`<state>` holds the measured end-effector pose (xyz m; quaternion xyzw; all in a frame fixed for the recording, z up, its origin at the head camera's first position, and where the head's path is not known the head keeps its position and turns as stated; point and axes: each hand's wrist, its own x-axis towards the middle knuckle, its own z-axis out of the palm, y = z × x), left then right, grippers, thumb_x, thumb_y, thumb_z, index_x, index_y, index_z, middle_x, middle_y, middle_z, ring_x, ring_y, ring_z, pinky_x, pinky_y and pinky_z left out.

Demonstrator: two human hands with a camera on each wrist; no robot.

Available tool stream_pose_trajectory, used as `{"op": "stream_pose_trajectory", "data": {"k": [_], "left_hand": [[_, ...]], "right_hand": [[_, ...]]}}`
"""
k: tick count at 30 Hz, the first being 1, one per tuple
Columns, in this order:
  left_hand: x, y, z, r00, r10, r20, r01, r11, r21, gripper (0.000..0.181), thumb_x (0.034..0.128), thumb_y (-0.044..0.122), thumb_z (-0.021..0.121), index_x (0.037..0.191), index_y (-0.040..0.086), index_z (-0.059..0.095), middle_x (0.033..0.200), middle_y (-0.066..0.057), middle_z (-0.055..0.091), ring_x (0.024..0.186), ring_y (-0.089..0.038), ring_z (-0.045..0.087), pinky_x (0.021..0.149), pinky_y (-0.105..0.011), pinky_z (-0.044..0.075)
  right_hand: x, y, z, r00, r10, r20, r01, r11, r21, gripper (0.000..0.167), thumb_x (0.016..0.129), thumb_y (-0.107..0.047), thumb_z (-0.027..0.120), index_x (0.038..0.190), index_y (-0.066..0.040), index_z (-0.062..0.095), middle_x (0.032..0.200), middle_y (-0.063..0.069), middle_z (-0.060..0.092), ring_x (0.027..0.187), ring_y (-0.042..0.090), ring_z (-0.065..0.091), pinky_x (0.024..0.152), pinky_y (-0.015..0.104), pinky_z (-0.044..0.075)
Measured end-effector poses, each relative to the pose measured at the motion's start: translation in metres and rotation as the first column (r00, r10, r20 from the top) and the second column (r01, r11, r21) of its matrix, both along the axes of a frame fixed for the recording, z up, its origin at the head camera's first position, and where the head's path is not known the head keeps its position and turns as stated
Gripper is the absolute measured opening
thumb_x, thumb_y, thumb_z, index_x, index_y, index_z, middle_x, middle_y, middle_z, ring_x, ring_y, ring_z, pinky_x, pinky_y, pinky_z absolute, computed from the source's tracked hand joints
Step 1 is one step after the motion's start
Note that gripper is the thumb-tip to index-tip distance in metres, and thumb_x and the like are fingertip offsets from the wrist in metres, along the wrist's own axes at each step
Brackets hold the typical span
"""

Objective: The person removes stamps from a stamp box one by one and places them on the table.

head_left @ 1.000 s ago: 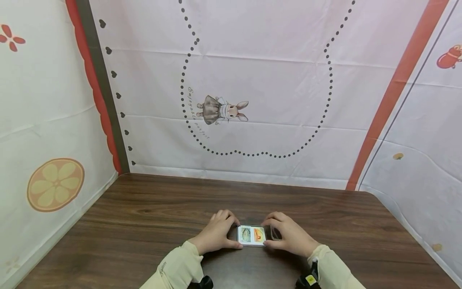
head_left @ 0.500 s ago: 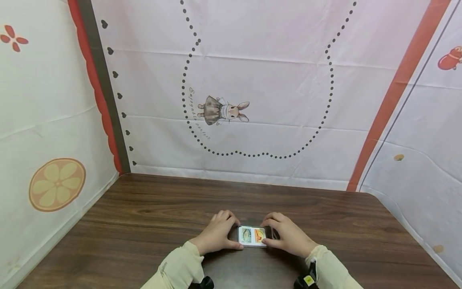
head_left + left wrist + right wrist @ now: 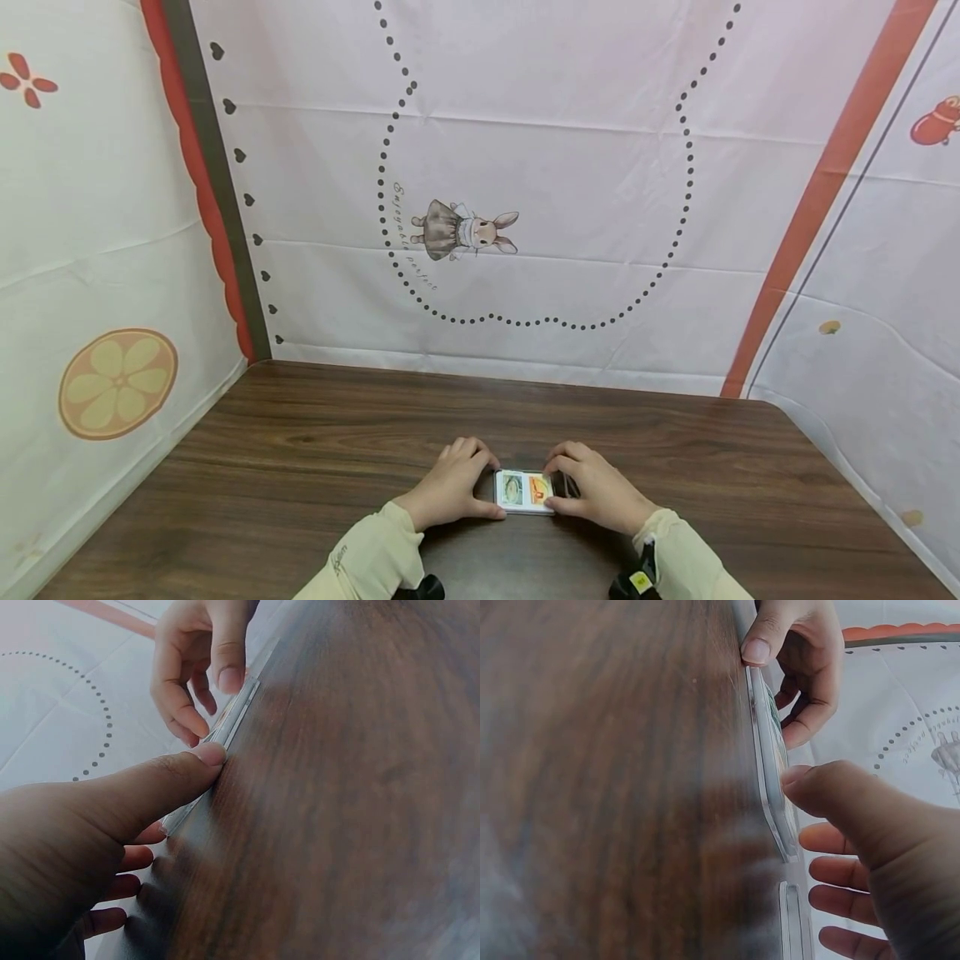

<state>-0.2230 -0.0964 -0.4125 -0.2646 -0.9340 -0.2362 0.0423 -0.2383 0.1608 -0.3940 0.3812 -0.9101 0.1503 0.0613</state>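
A flat clear case (image 3: 526,509) lies on the table, holding white cards (image 3: 527,492) with two small food-like pictures. My left hand (image 3: 448,487) grips its left end, thumb on the near edge (image 3: 217,754) and fingers at the far side. Across the right end is my right hand (image 3: 600,492), its thumb on the cards' near right corner and its index finger at the far edge. A second clear flat piece (image 3: 791,919) lies partly beneath the right hand, separated by a small gap from the case in the right wrist view.
The brown wood-grain table (image 3: 337,417) extends around both hands. Behind it and along both sides hang white printed cloths (image 3: 555,192), the back one showing a rabbit figure and a dotted outline.
My right thumb has shifted slightly left, onto the cards' corner, and the right hand covers more of the second clear piece. The left hand has kept its hold.
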Motion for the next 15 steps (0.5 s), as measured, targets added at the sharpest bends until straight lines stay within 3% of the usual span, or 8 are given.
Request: {"op": "stream_pose_trajectory", "data": {"k": [15], "left_hand": [[0.0004,0.0006,-0.0002,1.0,0.004,-0.013,-0.004,1.0,-0.002,0.055,0.0728,0.05,0.079,0.112,0.015,0.062,0.114,0.0,0.052,0.109,-0.019,0.045,0.095,-0.041,0.037]], "right_hand": [[-0.0003,-0.0041,0.0021,0.999,-0.03,0.032,0.03,1.0,0.006,0.019,0.085,-0.034,0.072,0.095,-0.021,0.062,0.12,0.001,0.056,0.107,0.019,0.056,0.083,0.037,0.051]]}}
